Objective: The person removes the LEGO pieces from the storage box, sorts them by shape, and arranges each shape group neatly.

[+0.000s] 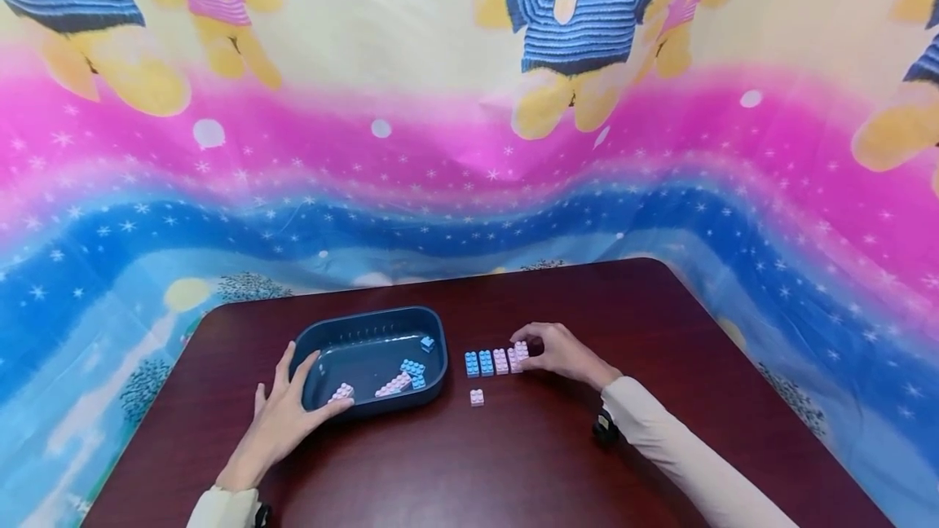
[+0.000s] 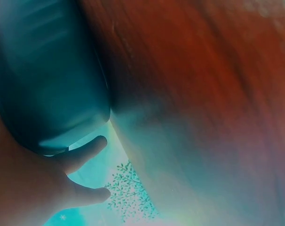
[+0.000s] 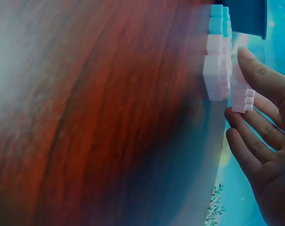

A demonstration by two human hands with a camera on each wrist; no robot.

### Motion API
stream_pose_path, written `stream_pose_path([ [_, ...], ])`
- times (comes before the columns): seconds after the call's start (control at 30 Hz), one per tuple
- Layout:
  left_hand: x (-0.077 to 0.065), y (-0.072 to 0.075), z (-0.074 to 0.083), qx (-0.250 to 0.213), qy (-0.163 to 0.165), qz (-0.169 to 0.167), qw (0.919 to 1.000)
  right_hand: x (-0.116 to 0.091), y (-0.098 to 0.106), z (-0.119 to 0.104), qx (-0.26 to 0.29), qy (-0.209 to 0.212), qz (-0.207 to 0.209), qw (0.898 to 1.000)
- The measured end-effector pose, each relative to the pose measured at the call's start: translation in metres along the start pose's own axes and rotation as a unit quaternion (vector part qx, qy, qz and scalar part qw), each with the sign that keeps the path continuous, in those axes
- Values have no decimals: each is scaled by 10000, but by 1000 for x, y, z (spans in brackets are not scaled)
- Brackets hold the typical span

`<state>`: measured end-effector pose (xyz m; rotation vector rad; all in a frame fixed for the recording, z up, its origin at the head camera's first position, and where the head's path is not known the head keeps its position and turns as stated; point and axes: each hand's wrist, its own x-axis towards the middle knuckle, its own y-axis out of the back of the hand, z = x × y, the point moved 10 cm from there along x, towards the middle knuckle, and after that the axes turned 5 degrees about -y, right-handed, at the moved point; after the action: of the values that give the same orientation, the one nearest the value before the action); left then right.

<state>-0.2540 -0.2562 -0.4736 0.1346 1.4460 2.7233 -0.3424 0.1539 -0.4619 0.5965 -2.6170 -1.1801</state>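
Observation:
My right hand [image 1: 563, 354] pinches a pink toy brick [image 3: 239, 92] between thumb and fingers, upright just above the right end of a row of bricks. That row has two blue bricks [image 1: 478, 363] on the left, then pink bricks [image 1: 501, 361] beside them. A small pink brick [image 1: 477, 398] lies in front of the row. My left hand [image 1: 275, 418] rests on the near left corner of a dark blue-grey tray [image 1: 436, 385], its fingers spread and fairly straight, the thumb along the front rim. Inside the tray are loose blue bricks [image 1: 413, 367] and pink bricks [image 1: 394, 385].
The dark red-brown wooden table [image 1: 455, 471] has rounded far corners. Behind it hangs a printed cloth [image 1: 440, 145] with teddy bears and snowflakes. A single small blue brick [image 1: 427, 343] lies near the tray's right wall.

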Motion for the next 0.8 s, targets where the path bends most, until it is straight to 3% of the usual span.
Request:
stream_pose_path([
  [0.37, 1, -2, 1, 24, 64, -59, 10000, -3, 5, 16, -31, -26, 254, 9997],
  [0.57, 1, -3, 0, 40, 96, -73, 9999, -6, 6, 24, -53, -203, 191, 9996],
  [0.8, 0, -3, 0, 39, 119, -88, 9999, -4, 3, 27, -238, -87, 145, 9996],
])
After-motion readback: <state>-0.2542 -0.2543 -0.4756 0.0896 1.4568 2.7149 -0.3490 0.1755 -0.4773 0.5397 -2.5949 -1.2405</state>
